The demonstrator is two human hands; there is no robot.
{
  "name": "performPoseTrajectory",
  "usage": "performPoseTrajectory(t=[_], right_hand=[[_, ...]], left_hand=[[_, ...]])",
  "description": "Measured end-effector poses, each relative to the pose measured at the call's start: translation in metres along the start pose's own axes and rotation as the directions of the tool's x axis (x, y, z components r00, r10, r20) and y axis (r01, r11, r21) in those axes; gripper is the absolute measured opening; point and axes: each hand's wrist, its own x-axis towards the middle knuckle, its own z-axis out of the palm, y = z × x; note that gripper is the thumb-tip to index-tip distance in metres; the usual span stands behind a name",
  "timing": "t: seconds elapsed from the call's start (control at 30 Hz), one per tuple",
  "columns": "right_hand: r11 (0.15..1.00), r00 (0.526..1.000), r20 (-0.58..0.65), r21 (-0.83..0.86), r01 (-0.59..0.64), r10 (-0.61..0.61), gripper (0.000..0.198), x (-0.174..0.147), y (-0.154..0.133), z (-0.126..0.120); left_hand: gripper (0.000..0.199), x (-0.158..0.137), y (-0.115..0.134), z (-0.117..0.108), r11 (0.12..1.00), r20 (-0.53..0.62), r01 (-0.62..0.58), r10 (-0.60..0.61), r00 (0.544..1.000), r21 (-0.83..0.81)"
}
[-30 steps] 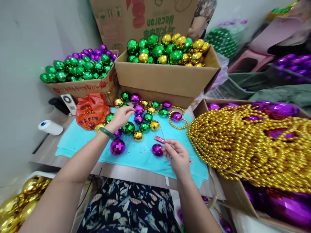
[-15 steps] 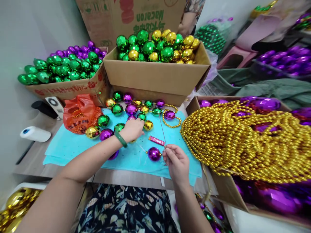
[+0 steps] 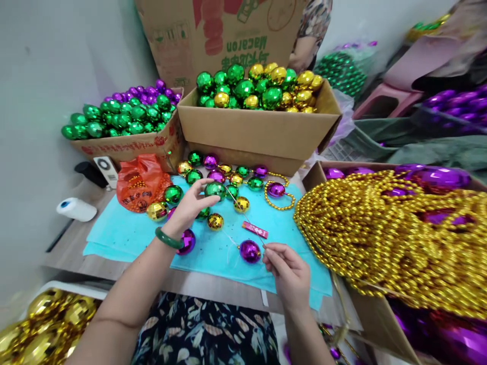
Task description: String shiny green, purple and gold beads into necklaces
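Note:
My left hand point(image 3: 192, 205), with a green bangle at the wrist, holds a shiny green faceted bead point(image 3: 215, 191) between thumb and fingers. In my right hand point(image 3: 287, 271) a long thin needle point(image 3: 238, 209) is pinched, slanting up and left; its far end is close to the green bead. A purple faceted bead point(image 3: 250, 251) lies beside my right fingertips, with clear thread at its left. A pink printed strip point(image 3: 254, 229) rests under the needle. Strung purple, green and gold beads point(image 3: 215, 221) curve over the blue cloth point(image 3: 133, 233), partly behind my left hand.
Cardboard boxes hold green and gold beads point(image 3: 243, 89) at the back and green and purple ones point(image 3: 125, 114) at left. Gold bead strings point(image 3: 380, 233) heap over a box at right. A red bag point(image 3: 142, 185) and thread spool point(image 3: 76, 209) stand left. Another person's arm point(image 3: 306, 50) shows behind.
My left hand has lifted from among the beads and now has the green bead near the needle. The needle has swung leftward. The whole view has shifted slightly.

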Motion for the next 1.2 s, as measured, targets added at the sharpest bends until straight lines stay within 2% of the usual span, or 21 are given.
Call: performPoseTrajectory(t=[0.07,0.17,0.43,0.63,0.73,0.83,0.9,0.97,1.07,1.13,1.2], right_hand=[[0.999,1.000,0.021,-0.041,0.019,-0.018,0.015,-0.003,-0.001,0.000],[0.996,0.998,0.056,-0.087,0.032,-0.027,0.014,-0.005,-0.004,0.002],[0.988,0.993,0.104,-0.139,0.067,-0.053,0.013,-0.010,-0.012,0.012],[0.973,0.992,0.113,-0.215,0.082,-0.058,0.013,-0.011,-0.013,0.010],[0.958,0.990,0.117,-0.264,0.107,-0.079,0.014,-0.012,-0.015,0.009],[0.944,0.986,0.132,-0.302,0.136,-0.100,0.015,-0.012,-0.016,0.009],[0.942,0.986,0.137,-0.305,0.138,-0.099,0.015,-0.012,-0.016,0.011],[0.951,0.986,0.140,-0.284,0.124,-0.087,0.015,-0.012,-0.014,0.013],[0.965,0.987,0.144,-0.242,0.101,-0.067,0.015,-0.011,-0.012,0.017],[0.969,0.987,0.149,-0.230,0.089,-0.055,0.016,-0.011,-0.012,0.018],[0.970,0.988,0.150,-0.231,0.073,-0.039,0.016,-0.010,-0.011,0.018]], left_hand=[[0.054,-0.009,0.001,-0.011,0.963,0.027,0.106,-0.102,0.994,-0.248],[0.054,-0.020,-0.002,-0.020,0.916,0.020,0.137,-0.140,0.990,-0.377],[0.056,-0.027,-0.009,-0.027,0.961,-0.041,0.014,-0.027,0.999,-0.276],[0.058,-0.030,-0.011,-0.030,0.994,-0.056,-0.064,0.058,0.997,-0.093],[0.060,-0.033,-0.012,-0.031,0.984,-0.112,-0.138,0.150,0.982,0.112],[0.056,-0.038,-0.011,-0.031,0.875,-0.113,-0.256,0.327,0.938,0.412],[0.053,-0.042,-0.010,-0.029,0.811,-0.055,-0.319,0.394,0.917,0.491],[0.053,-0.046,-0.009,-0.024,0.852,-0.012,-0.327,0.364,0.931,0.409],[0.050,-0.050,-0.011,-0.016,0.972,0.022,-0.208,0.207,0.978,0.108],[0.047,-0.052,-0.012,-0.011,0.989,0.023,-0.139,0.141,0.990,-0.052],[0.049,-0.053,-0.015,-0.008,0.985,-0.003,-0.137,0.137,0.991,-0.104]])
